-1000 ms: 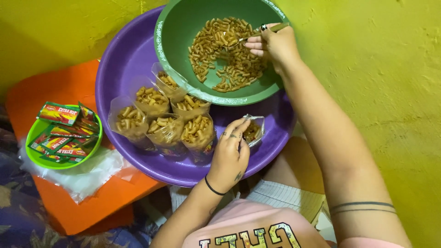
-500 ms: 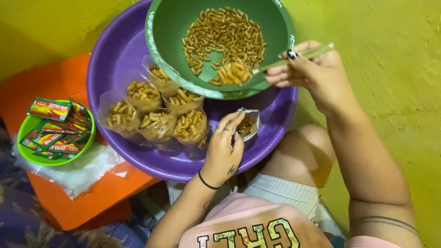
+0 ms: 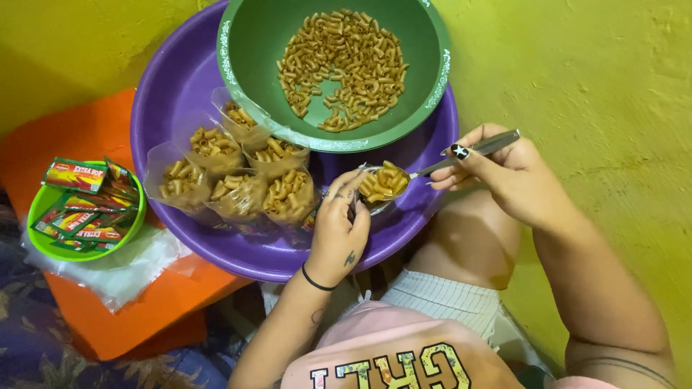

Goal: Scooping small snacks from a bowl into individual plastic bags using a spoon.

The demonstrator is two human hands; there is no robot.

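- Looking down from the head view, the right hand (image 3: 515, 176) pinches a metal spoon (image 3: 404, 176) heaped with fried macaroni.
- The left hand (image 3: 339, 227) curls around a small clear plastic bag (image 3: 360, 209) just under the spoon's bowl; the bag is mostly hidden behind the fingers.
- Both meet over the round purple plastic basin (image 3: 173, 94), its top edge cut off.
- Inside it sit a green bowl of macaroni (image 3: 339, 65) and filled clear bags (image 3: 238, 180).
- A small green bowl of sachets (image 3: 83, 209) stands apart on the orange stool (image 3: 108, 310).
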